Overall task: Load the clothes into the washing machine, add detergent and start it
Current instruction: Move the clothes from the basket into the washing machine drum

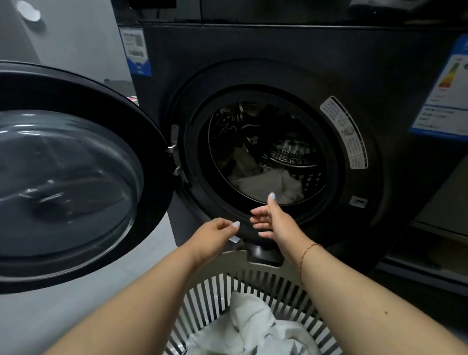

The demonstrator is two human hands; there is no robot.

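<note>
The clothes (265, 181) already loaded lie in a soft heap at the bottom of the drum (293, 153), pale crumpled fabric in front and darker pieces behind, and more white cloth (249, 338) sits bunched in the laundry basket (260, 282) directly below the opening, placed there, it seems, so each piece has only a short lift into the machine. The drum is perforated metal, shiny against the matte dark front of the washing machine (288, 55), and a thick dark rubber seal (194, 137) rings the round mouth. The right hand (272, 221) hangs just in front of the lower rim, its grip loose and empty, fingers spread and relaxed with the thumb raised. The left hand (215, 234) hovers beside it, fingers lightly curled with nothing visibly held, so both look to be between pieces. The door (64, 179) stands swung wide to the left, its domed glass bowl glossy inside a black frame, leaving the way in clear. The basket is pale slatted plastic with a handle cut-out at its far rim. Printed labels (454, 88) stick flat on the machine's front. Loading looks partly done; no detergent is in view.
</note>
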